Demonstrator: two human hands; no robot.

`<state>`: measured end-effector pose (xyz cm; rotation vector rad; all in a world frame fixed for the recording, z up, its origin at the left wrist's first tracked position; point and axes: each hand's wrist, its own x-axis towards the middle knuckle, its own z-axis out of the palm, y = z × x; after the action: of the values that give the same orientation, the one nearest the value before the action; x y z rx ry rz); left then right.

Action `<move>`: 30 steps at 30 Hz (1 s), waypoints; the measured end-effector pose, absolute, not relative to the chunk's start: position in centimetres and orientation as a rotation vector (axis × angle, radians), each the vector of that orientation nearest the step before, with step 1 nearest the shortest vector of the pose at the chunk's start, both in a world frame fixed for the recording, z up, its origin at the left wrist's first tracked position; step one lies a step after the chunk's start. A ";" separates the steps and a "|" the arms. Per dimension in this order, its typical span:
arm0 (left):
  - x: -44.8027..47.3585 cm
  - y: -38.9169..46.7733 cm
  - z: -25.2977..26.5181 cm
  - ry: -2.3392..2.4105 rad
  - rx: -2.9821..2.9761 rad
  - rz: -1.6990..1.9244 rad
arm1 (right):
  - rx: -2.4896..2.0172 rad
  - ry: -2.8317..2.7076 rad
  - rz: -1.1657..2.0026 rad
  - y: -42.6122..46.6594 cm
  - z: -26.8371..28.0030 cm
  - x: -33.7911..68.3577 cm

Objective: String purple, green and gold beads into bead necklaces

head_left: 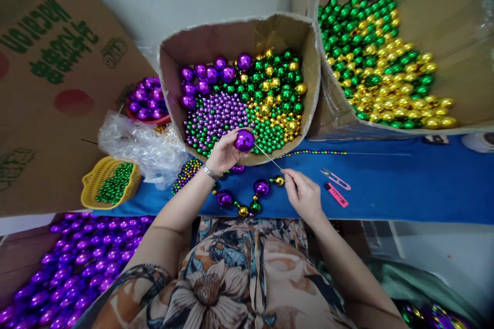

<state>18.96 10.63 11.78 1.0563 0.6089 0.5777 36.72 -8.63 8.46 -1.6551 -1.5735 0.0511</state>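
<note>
A large shiny purple bead [244, 140] sits in the fingers of my left hand [226, 151], over the front rim of the middle cardboard box. From that bead a thin straight needle or stiff string [268, 156] slants down to my right hand [304, 194], whose thumb and fingers pinch its lower end. Below hangs a strand of purple, gold and green beads [243, 211], curving over the blue cloth and reaching up to my right hand. Whether the needle passes through the bead cannot be seen clearly.
The middle cardboard box [170, 67] holds purple, green and gold beads. Another box [474, 103] at right holds green and gold ones. On the blue cloth [405, 185] lie pink snips [336, 179] and a pink cutter [336, 195]. A yellow basket [88, 187] stands left.
</note>
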 end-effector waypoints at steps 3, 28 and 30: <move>19.0 10.3 12.0 0.602 1.107 0.614 | -1.704 -1.655 -0.044 -8.7 8.3 37.1; 21.1 11.6 8.7 0.902 2.193 0.631 | -1.776 -1.467 0.082 -9.0 7.3 37.7; 22.4 12.1 8.4 0.925 2.544 0.467 | -1.783 -1.454 0.078 -9.0 7.1 37.8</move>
<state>22.39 12.13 8.42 2.5439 0.9255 0.4671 37.75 -8.97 7.15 -1.7827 -1.4541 0.0782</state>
